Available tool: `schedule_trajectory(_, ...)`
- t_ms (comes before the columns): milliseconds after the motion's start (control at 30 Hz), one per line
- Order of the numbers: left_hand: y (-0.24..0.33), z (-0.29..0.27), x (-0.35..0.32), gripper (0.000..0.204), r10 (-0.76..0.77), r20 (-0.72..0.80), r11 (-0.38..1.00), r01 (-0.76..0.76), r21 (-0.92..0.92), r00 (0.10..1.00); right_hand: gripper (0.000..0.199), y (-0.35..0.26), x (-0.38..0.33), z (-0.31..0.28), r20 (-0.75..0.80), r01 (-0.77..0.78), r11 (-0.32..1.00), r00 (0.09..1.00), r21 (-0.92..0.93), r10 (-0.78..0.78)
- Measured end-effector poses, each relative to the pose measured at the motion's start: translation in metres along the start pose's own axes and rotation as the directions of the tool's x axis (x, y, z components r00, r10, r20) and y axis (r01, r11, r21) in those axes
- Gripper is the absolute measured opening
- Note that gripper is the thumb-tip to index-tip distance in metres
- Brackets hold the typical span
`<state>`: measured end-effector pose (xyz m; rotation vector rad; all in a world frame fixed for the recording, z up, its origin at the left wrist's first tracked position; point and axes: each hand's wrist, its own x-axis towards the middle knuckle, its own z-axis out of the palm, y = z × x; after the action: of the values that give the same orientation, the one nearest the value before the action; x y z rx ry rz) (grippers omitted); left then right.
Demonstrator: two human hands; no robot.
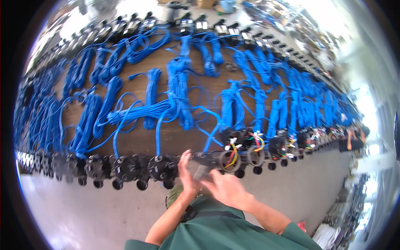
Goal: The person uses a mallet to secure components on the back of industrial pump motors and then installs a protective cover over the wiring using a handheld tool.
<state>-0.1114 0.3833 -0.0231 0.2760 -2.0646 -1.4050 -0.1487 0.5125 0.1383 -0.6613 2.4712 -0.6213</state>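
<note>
At the near table edge, my left hand point(187, 175) is wrapped round the left side of a dark cylindrical housing point(203, 157). My right hand point(229, 189) reaches in from the right with its fingers drawn together at a small grey block-shaped piece point(201, 172). Motion blurs that piece and my right fingertips, so its kind cannot be made out. To the left sits a round black housing point(162, 167) with a blue cable. Just right of my hands, an open round housing point(229, 160) shows yellow, red and white wires inside.
Bundles of blue cable point(179, 91) cover the brown table point(141, 143). Rows of black housings line its near edge, and black units point(202, 24) with white labels line the far edge. Another person's hands point(355, 136) show at the far right. Grey floor point(112, 204) lies below.
</note>
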Motion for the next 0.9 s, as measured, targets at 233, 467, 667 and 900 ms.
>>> schedule_trajectory(233,0.026,0.014,0.002,0.092,-0.096,0.018,0.994,0.096,-0.043,0.995,0.038,0.040,-0.046,-0.044,-0.054,-0.058,0.882,0.994,0.468,0.094)
schedule_trajectory(467,0.091,0.037,-0.043,0.056,0.377,0.020,0.835,-0.349,0.425,0.926,0.022,0.247,-0.141,-0.107,-0.727,-0.178,0.896,0.529,0.408,0.437)
schedule_trajectory(667,0.121,0.128,0.055,0.036,-0.011,0.149,0.925,-0.047,0.377,0.989,0.031,0.398,-0.152,-0.111,-0.785,-0.395,0.903,0.500,0.170,0.366)
schedule_trajectory(900,0.050,0.163,0.147,0.058,-0.836,0.429,0.547,0.578,0.605,0.342,0.038,0.425,-0.130,-0.095,-0.801,-0.287,0.946,0.525,0.151,0.287)
